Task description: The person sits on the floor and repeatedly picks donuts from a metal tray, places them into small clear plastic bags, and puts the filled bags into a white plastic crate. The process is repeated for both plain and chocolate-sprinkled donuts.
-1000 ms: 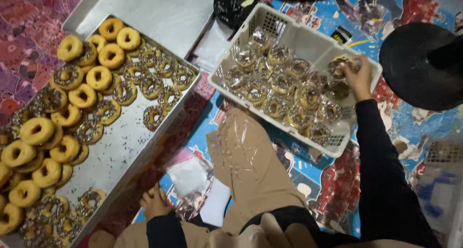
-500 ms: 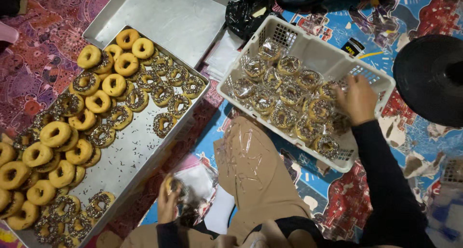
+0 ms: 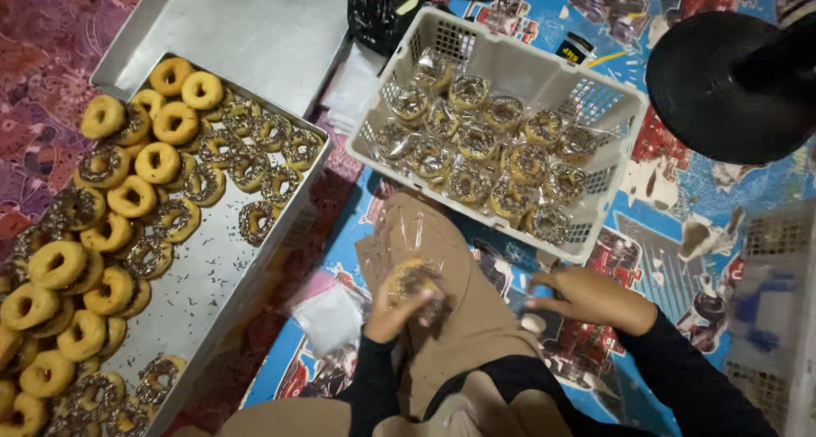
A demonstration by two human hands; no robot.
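Note:
My left hand [image 3: 393, 311] holds a sprinkled donut in a clear plastic bag [image 3: 414, 277] over my knee, which is covered in tan cloth. My right hand [image 3: 588, 297] is down near the floor mat in front of the white plastic basket [image 3: 529, 65], fingers loosely curled, holding nothing that I can see. The basket holds several bagged sprinkled donuts [image 3: 481, 148]. To the left lies a metal tray [image 3: 255, 29] with several plain and sprinkled donuts [image 3: 136, 199] on it.
A stack of clear plastic bags [image 3: 330, 316] lies on the mat beside my left knee. A black round fan base [image 3: 733, 84] stands at the upper right. A black bag [image 3: 382, 8] sits behind the basket. Another basket's edge [image 3: 773, 318] shows at right.
My right hand has drawn back from the basket to the mat near my knee. My left hand has lifted a bagged donut from the bag pile onto my knee.

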